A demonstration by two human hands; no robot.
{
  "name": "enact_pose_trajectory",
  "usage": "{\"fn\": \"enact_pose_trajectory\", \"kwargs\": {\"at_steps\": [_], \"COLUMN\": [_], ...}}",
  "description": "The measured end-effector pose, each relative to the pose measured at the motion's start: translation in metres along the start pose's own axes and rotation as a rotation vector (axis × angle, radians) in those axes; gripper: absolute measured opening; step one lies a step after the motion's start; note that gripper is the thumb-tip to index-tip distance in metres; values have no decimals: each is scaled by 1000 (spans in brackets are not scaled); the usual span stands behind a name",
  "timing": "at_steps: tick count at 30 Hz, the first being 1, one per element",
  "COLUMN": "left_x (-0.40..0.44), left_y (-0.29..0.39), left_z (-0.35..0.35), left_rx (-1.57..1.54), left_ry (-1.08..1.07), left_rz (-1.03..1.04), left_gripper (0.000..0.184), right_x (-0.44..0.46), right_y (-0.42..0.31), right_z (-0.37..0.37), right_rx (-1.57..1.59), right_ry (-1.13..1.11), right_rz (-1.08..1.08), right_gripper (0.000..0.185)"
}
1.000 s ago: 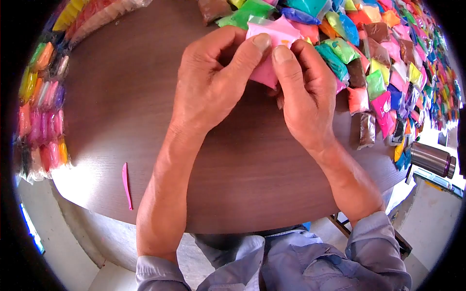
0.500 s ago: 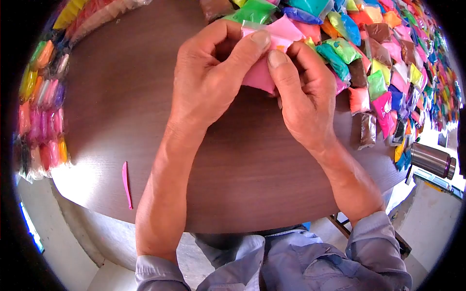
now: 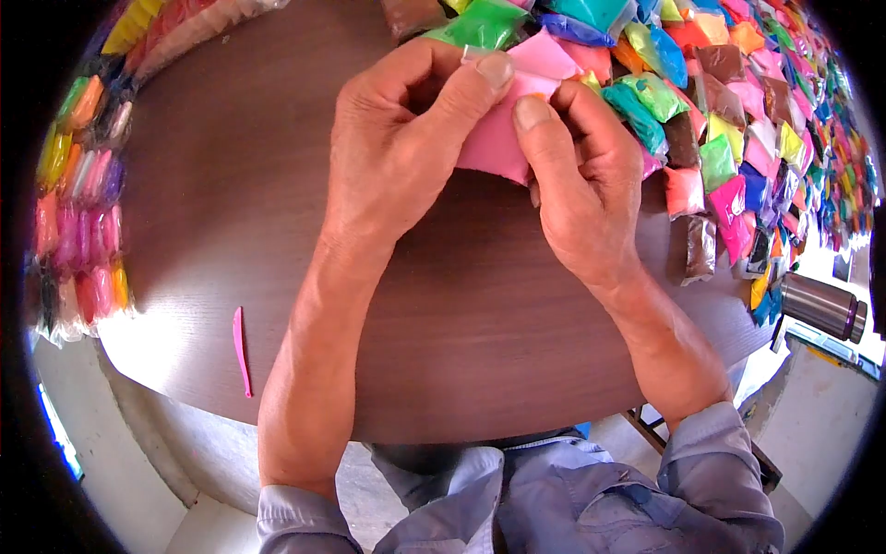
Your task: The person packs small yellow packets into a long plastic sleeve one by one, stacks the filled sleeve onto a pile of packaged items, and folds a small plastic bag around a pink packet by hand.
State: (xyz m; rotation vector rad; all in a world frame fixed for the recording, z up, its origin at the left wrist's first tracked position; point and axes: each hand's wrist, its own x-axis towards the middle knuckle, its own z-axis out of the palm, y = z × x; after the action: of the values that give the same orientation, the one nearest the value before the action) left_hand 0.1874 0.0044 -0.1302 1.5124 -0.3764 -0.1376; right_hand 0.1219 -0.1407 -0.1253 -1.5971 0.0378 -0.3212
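Observation:
A pink packet (image 3: 494, 141) is held up between both hands over the far part of the brown table. My left hand (image 3: 406, 138) pinches its upper left edge, thumb on top, with a bit of clear plastic showing beside the thumb. On the packet's right side, my right hand (image 3: 581, 166) grips with its thumb in front and fingers curled behind. A small orange spot shows near the right thumb tip. The fingers behind the packet are partly hidden. Just beyond the hands lies a green packet (image 3: 484, 25).
Many colourful packets (image 3: 723, 162) cover the table's right and far side. More packets (image 3: 85, 231) lie in rows at the left. A pink plastic knife-like tool (image 3: 241, 351) rests on the brown table (image 3: 443, 342) near its front edge. A metal cylinder (image 3: 821, 306) stands out at the right.
The pink packet has shifted slightly left and down with both hands, and more of its lower pink face shows. The thumbs have moved slightly on it. Both hands keep their grip.

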Motion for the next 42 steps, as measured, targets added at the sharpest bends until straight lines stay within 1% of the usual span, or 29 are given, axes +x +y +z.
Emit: {"fn": "enact_pose_trajectory", "kwargs": {"at_steps": [3,6,9,12,15,20,21,23,26,29,33,35,39,42], "left_x": [2,1,0,-1,-1,-1,-1,-1,-1,-1,-1,1,1,-1], "left_y": [1,0,1,4,2,-2,-1,1,1,4,1,-3,0,6], "left_z": [1,2,4,4,1,0,-1,-1,4,3,0,2,2,1], "left_rx": [-20,-42,-18,-8,28,34,35,44,-12,12,47,10,26,97], "left_ry": [44,38,34,7,-17,-10,-10,-25,-16,-9,-24,26,7,4], "left_rz": [30,38,-11,-49,-18,39,39,-23,-14,-35,-32,43,47,-2], "left_gripper": [17,18,18,21,22,22,22,22,23,23,23,22,23,23], "right_x": [0,0,0,0,-1,0,0,-1,0,-1,-1,-1,-1,0], "right_y": [-3,-2,3,3,2,1,0,2,4,4,2,-1,-1,3], "right_z": [1,1,-4,-4,1,1,1,0,0,0,1,3,3,1], "right_rx": [91,60,-3,3,67,76,71,62,53,42,40,55,49,15], "right_ry": [11,23,5,-15,7,28,39,43,48,37,30,45,54,63], "right_rz": [21,12,-6,-7,-2,20,27,18,-1,-10,10,8,-15,-37], "right_gripper": [20,19,17,16,16,16,16,16,16,15,15,15,15,15]}}
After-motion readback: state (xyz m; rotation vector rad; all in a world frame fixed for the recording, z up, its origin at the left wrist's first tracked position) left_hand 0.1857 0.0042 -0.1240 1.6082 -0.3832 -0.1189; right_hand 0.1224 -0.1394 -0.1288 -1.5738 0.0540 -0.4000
